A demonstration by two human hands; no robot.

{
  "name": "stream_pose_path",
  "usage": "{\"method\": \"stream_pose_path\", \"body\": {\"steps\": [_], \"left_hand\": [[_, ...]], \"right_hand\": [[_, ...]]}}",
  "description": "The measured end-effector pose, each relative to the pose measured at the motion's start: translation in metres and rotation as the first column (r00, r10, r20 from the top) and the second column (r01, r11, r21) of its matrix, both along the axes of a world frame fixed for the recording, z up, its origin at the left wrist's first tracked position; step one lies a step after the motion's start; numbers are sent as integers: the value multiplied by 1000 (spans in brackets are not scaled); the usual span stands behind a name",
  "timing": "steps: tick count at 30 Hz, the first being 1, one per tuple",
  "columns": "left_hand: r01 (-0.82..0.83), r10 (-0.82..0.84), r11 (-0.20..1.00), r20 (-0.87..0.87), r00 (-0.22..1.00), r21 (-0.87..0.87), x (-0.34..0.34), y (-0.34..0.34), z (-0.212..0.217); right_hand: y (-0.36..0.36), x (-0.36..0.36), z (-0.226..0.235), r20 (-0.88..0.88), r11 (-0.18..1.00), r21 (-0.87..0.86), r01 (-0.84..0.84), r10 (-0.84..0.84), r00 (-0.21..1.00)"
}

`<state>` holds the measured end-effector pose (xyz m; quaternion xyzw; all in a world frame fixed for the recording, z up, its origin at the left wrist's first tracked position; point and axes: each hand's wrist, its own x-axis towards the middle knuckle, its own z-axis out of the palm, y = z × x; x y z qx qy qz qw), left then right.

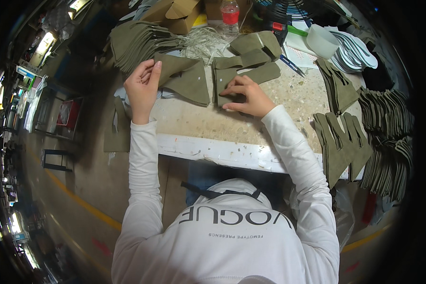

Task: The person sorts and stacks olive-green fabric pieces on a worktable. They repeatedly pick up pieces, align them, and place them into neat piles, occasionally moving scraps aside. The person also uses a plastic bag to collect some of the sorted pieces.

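Note:
My left hand point(144, 90) is closed, pinching the upper left edge of an olive suede-like cut piece point(191, 85) between thumb and fingers. That piece is partly folded over and its lower right corner reaches the tabletop. To its right lie more olive cut pieces point(222, 78), overlapping, with a small white mark on one. My right hand point(250, 97) rests on these with bent fingers; thumb and forefinger are apart, and the fingertips touch the material. A bundle of olive pieces point(255, 45) lies just beyond.
The worn table point(279, 128) has a white front edge. A fanned olive stack point(137, 45) and pale strings point(201, 45) lie at the back, near a bottle point(230, 19) and cardboard box point(180, 16). At right are a blue pen point(292, 65), white pieces point(352, 52) and olive stacks point(386, 113).

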<state>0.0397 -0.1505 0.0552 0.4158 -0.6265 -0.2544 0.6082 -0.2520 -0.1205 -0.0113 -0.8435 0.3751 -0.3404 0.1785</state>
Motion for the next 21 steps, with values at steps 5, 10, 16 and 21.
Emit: {"method": "stream_pose_path", "body": {"steps": [5, 10, 16, 21], "left_hand": [[-39, 38, 999, 50, 998, 22, -11, 29, 3], [-94, 109, 991, 173, 979, -93, -35, 69, -9], [303, -261, 953, 531, 806, 8, -87, 136, -54], [448, -334, 892, 583, 741, -59, -104, 178, -82]], "right_hand": [[0, 9, -6, 0, 988, -113, 102, -102, 995], [-31, -23, 15, 503, 833, 62, 550, -503, 703], [-33, -158, 85, 349, 676, 69, 734, -705, 617], [8, -180, 122, 288, 524, -293, 799, -749, 597]]}}
